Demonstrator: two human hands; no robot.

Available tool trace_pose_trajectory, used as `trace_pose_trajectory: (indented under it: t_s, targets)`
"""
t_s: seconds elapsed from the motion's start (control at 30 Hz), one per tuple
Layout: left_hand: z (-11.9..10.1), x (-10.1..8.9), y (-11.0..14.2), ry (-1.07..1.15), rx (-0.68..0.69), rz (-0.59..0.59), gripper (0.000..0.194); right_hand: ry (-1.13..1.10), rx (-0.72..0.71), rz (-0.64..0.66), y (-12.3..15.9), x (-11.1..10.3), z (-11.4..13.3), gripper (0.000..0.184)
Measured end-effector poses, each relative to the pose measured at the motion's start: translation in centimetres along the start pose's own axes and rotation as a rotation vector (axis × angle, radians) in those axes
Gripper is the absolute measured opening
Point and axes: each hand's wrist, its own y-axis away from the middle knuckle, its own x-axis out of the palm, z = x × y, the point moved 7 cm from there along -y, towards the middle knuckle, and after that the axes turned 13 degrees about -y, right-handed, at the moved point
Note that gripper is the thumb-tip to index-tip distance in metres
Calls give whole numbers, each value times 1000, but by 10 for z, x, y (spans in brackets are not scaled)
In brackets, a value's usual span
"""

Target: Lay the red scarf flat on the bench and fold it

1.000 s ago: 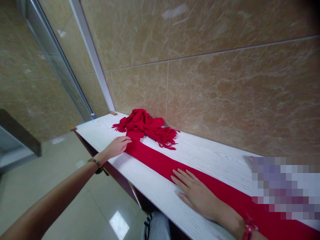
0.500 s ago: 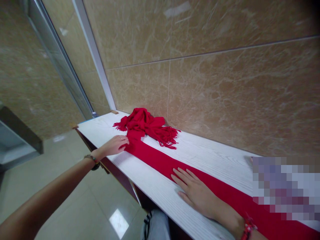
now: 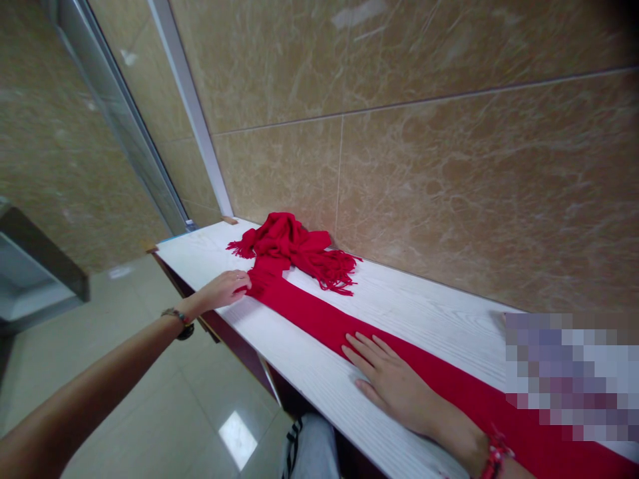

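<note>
Clearly, our red fringed scarf (image 3: 304, 308) lies on the white counter (image 3: 414, 286), its flat band running from the bunched heap (image 3: 287, 241) toward the lower right. Our left hand (image 3: 233, 287) seems to pinch the band's near edge beside that heap, where the cloth puckers, while our right hand (image 3: 392, 382) lies palm down, fingers slightly spread on the band, thumb over the counter. To handle this well, we should probably draw gently with the left and press evenly with the right, so the puckers flatten.
</note>
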Motion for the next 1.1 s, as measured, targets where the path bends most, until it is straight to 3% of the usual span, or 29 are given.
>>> trace_pose_trajectory:
  t_s: [0.1,0.27,0.33,0.5,0.57,0.7,0.8,0.87,1.0,1.1]
  targets:
    - [-9,8,0,2,36,39,16,-10,0,-19,0,0,0,47]
    - [28,9,10,-71,-164,32,22,-5,-1,-11,-1,-1,1,47]
    - [31,4,12,-65,-179,20,23,7,6,11,-1,-1,1,48]
    - [-6,3,4,30,53,69,19,34,-4,-7,0,0,1,48]
    - [-11,8,2,30,71,95,19,41,-12,-19,1,1,0,47]
    - [17,13,5,-39,-93,94,20,46,-9,-20,0,1,0,47]
    - [33,6,7,-57,-179,65,22,52,-16,-22,0,0,0,47]
    - [28,-1,2,-30,-146,44,23,60,-24,-25,0,1,0,47]
    - [-8,-3,-12,55,47,56,17,55,-24,-23,0,1,-1,48]
    - [-13,2,-14,59,43,56,14,41,-23,-17,0,0,0,48]
